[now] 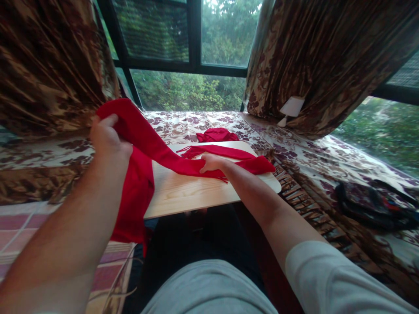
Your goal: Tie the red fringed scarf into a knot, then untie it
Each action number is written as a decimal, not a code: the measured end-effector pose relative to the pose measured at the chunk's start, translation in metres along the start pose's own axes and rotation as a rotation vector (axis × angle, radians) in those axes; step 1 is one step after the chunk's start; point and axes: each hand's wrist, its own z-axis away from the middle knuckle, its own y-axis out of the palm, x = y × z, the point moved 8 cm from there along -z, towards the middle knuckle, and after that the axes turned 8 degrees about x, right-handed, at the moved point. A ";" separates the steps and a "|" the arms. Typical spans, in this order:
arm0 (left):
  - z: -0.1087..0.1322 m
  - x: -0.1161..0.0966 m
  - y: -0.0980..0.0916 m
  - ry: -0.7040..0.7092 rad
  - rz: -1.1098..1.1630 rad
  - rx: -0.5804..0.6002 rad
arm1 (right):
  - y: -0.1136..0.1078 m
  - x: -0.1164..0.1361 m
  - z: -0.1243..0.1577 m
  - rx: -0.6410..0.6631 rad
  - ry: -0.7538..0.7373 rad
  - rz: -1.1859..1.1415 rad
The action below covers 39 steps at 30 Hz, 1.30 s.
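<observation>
Apparently straightening the fringed scarf [147, 137], the left hand [109, 135] is gripping it past the desk's [193, 192] left edge, the right hand [213, 162] pinching it; lowering is seemingly needing tension.

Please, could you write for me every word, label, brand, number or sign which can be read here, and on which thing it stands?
There are none: no readable text shows on the red scarf, the wooden table or the white lamp.
The black item at the right is too blurred to tell.
</observation>
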 end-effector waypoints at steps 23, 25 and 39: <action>0.236 0.037 0.076 0.044 -0.650 1.384 | -0.019 -0.007 -0.023 -0.357 0.404 0.151; 0.249 0.030 0.074 0.235 -0.744 1.291 | -0.021 -0.010 -0.021 -0.387 0.423 0.130; 0.129 0.093 0.035 -0.361 -0.670 0.461 | -0.025 -0.007 -0.011 -0.541 0.219 0.034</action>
